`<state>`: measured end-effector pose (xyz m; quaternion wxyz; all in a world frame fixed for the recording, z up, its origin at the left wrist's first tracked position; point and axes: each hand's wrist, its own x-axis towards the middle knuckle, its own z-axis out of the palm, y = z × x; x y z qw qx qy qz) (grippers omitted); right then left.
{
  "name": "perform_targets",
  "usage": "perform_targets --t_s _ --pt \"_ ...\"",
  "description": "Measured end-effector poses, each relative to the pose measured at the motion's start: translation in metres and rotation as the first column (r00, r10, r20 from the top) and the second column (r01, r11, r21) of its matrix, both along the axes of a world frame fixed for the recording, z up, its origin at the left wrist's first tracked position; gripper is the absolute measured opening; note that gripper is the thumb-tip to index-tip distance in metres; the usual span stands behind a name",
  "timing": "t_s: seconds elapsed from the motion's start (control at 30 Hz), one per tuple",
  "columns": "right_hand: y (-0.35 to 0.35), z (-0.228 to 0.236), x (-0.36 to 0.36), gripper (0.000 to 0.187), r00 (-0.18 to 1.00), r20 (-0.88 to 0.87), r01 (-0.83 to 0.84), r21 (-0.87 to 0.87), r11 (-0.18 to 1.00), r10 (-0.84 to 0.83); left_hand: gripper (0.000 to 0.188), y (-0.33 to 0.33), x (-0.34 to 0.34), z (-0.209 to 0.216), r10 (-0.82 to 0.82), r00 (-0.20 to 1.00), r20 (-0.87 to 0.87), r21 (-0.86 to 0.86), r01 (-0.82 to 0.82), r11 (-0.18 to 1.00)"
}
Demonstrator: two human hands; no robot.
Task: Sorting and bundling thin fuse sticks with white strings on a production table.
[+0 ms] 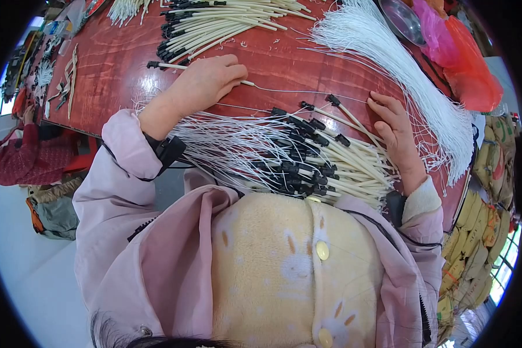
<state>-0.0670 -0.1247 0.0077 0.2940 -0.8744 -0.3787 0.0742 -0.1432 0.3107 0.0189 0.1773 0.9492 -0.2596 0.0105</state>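
Note:
My left hand point(206, 81) lies on the red table point(110, 69), fingers closed over one cream tube with a black end cap point(156, 65). A thin white wire point(284, 91) trails from under that hand toward the right. My right hand point(395, 136) rests flat, fingers slightly apart, on the right side of a heap of black-capped cream tubes with thin wire tails point(307, 159) at the table's near edge. Its fingertips lie beside a capped tube point(336, 103) that sticks out of the heap.
A second pile of capped tubes point(214, 23) lies at the far side. A thick bundle of white wires point(400, 75) runs down the right. A metal bowl point(403, 20) and pink and red plastic bags point(467, 66) sit far right. Another person in red point(23, 156) is at left; stacked sacks point(487, 191) at right.

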Motion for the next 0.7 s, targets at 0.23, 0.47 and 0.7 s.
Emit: perform_targets --t_s 0.23,0.47,0.7 --pt "0.002 0.0 -0.001 0.056 1.0 -0.014 0.02 0.008 1.0 -0.02 0.014 -0.022 -0.008 0.003 0.031 0.999 0.041 0.048 -0.033 0.998" --pt "0.0 0.006 -0.002 0.059 0.999 0.038 -0.033 -0.058 0.998 0.035 0.015 -0.056 0.025 -0.01 0.034 0.995 0.095 0.046 -0.038 0.998" --pt "0.039 0.014 -0.002 0.073 0.968 0.146 -0.176 -0.189 0.966 0.205 0.014 -0.15 0.085 -0.023 -0.084 0.992 0.089 -0.008 0.086 0.996"
